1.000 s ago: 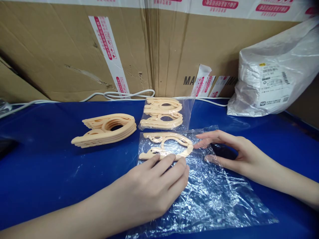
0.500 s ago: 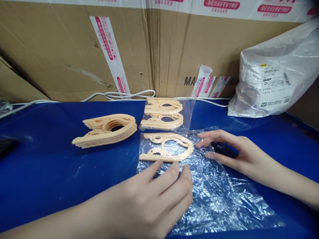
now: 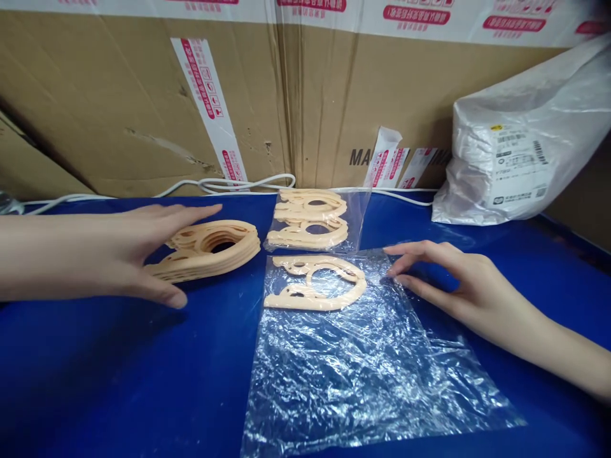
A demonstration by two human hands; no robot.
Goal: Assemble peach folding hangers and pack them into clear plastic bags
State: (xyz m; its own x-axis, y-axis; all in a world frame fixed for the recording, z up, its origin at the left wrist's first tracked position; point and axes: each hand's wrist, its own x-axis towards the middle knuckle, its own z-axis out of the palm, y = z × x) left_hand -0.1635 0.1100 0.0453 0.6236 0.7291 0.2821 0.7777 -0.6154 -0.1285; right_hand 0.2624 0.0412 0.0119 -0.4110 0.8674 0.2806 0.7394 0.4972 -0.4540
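My left hand, thumb and fingers spread, reaches over the left end of a stack of beige folding hangers; whether it touches them I cannot tell. A large clear plastic bag lies flat at the centre, with one beige hanger inside its upper left part. Just behind it is a smaller clear bag containing several beige hangers. At the large bag's upper right edge, my right hand has its thumb and index finger brought together on the film.
Cardboard boxes stand along the back of the blue table. A white cable runs in front of them. At the back right sits a white plastic-wrapped package with a label.
My left hand has moved from the large bag, left and back to the hanger stack, and its fingers have spread. My right thumb and index finger have closed together at the bag's edge.
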